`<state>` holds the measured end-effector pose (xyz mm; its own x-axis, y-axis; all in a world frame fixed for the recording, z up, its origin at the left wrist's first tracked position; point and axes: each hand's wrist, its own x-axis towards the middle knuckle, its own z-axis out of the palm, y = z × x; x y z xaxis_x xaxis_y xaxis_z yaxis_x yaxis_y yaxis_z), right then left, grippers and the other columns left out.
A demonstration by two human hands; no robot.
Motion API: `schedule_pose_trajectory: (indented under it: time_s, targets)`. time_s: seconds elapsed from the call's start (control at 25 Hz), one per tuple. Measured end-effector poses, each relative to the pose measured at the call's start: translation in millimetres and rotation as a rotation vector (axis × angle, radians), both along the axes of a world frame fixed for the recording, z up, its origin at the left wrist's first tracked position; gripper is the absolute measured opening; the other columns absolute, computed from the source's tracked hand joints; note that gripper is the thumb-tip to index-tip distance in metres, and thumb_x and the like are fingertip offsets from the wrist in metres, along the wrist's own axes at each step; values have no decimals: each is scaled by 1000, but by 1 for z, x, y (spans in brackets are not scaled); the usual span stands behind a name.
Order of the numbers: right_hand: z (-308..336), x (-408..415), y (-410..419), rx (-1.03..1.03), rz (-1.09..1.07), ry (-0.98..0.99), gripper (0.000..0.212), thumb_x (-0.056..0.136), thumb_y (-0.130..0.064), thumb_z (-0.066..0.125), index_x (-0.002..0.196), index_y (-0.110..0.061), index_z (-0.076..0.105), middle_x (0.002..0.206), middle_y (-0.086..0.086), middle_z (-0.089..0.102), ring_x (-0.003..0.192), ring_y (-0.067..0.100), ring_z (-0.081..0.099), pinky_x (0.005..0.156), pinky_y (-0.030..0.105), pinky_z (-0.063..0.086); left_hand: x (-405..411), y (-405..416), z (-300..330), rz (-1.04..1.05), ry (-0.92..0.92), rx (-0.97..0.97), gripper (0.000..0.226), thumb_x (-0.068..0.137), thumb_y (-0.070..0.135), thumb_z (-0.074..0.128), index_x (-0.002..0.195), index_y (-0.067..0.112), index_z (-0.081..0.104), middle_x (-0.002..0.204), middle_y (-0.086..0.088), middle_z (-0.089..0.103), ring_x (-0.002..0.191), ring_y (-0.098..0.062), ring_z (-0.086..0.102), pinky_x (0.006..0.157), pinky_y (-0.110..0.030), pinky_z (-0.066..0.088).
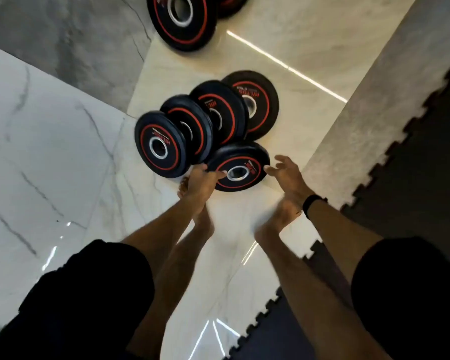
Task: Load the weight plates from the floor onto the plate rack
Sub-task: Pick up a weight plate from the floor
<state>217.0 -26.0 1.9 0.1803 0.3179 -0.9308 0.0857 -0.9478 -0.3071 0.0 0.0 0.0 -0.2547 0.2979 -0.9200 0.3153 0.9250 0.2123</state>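
Looking down, I see the marble floor point(50, 152), then four leaning plates point(208, 120) beyond my hands. The nearest plate point(238, 167) lies tilted at their base; my left hand point(202, 181) has its grip holding its left rim, while my right hand point(287, 172) hovers open beside its right edge.

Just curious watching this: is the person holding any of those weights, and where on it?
The left hand grips the nearest weight plate at its left rim. The right hand is open beside it.
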Motion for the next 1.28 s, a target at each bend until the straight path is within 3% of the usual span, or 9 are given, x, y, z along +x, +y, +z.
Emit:
schedule_pose_trajectory:
  time_s: [0.16, 0.24, 0.32, 0.48, 0.72, 0.92, 1.04, 1.12, 1.28]
  targets:
    - [-71, 1, -7, 103, 237, 25, 86, 73, -13, 84, 143, -14, 36, 131, 2, 50, 126, 21, 49, 98, 28, 42, -7, -5, -61, -120, 171, -32, 76, 41, 40, 82, 110, 11, 66, 83, 11, 64, 97, -24, 66, 89, -30, 49]
    - [-98, -4, -7, 121, 289, 45, 87, 67, -5, 86, 139, -11, 38, 126, 1, 54, 120, 21, 53, 101, 35, 46, -13, -18, -82, -149, 156, -108, 81, 36, 45, 82, 111, 18, 66, 101, 5, 70, 106, -25, 65, 99, -40, 49]
    - [-113, -2, 3, 113, 284, 42, 84, 61, -6, 89, 133, -9, 45, 127, 6, 59, 119, 25, 57, 103, 43, 48, -16, -30, -91, -201, 64, -80, 92, 39, 45, 84, 125, 24, 58, 123, 1, 67, 119, -24, 59, 107, -42, 44]
    - [-123, 10, 7, 108, 443, 57, 80, 58, -22, 93, 127, -6, 56, 124, 10, 66, 113, 27, 62, 100, 45, 52, -23, -23, -103, -128, -97, 51, 75, 53, 15, 92, 122, 16, 61, 104, 8, 70, 107, -21, 67, 82, -23, 53]
    - [-99, 6, 16, 63, 474, 38, 80, 62, -20, 92, 131, -2, 55, 130, 16, 62, 121, 32, 58, 104, 45, 48, -17, -2, -70, -180, -255, -104, 72, 76, 6, 81, 136, 18, 41, 121, 4, 52, 113, -20, 53, 88, -40, 51]
    - [-23, 11, -3, 73, 332, 87, 68, 68, -25, 89, 127, -8, 61, 126, 13, 67, 119, 28, 61, 104, 45, 48, -22, 14, -9, -293, -270, -109, 73, 74, 18, 85, 137, 17, 48, 121, 2, 58, 117, -23, 56, 94, -48, 55]
    - [51, 8, -12, 120, 164, 122, 58, 73, -28, 85, 124, -8, 64, 120, 12, 70, 113, 26, 65, 102, 46, 51, -18, 25, 57, -322, -273, 5, 64, 71, 33, 86, 128, 18, 61, 112, 6, 71, 115, -19, 63, 91, -34, 56]
    - [118, 3, -14, 181, 27, 114, 50, 77, -33, 81, 120, -10, 67, 114, 9, 73, 109, 23, 68, 100, 44, 53, -16, 33, 121, -354, -310, 74, 53, 72, 42, 84, 118, 22, 68, 97, 15, 75, 111, -14, 67, 85, -25, 57]
    - [275, -7, -10, 345, -226, 24, 56, 77, -35, 81, 122, -8, 60, 115, 7, 71, 108, 20, 69, 97, 40, 54, -11, 50, 271, -466, -291, 284, 57, 73, 55, 77, 118, 21, 69, 109, 2, 75, 105, -12, 69, 97, -38, 55]
